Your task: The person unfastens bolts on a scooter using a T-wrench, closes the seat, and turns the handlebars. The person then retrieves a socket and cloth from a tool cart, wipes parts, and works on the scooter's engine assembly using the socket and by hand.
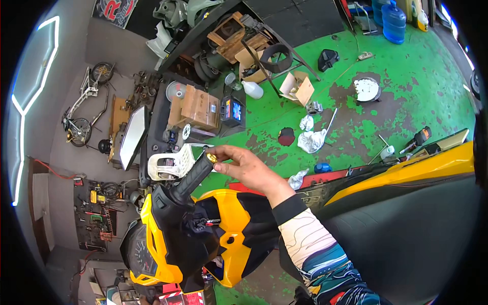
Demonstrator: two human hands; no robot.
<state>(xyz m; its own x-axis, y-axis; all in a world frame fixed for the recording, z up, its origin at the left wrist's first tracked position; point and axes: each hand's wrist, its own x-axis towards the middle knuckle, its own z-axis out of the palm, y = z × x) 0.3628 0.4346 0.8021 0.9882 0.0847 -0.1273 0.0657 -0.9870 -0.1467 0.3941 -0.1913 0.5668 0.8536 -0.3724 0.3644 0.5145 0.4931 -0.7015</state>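
My right hand [247, 171] reaches across the middle of the view, thumb and fingers closed on a gold bar-end weight [212, 158]. The piece sits at the outer end of a black handlebar grip [195, 175]. Yellow and black scooter bodywork [235, 218] lies below the hand, with a key [212, 222] in the ignition beside the steering column. At lower left is the round instrument cluster [142, 256]. I cannot make out my left hand; the other end of the handlebar is cut off at the bottom edge.
The black scooter seat [391, 229] fills the lower right. On the green floor [325, 96] are a car battery [232, 111], an open carton [297, 87], white rags [311, 141] and a pan of white material [366, 89]. A white plastic chair [173, 161] stands beyond the grip.
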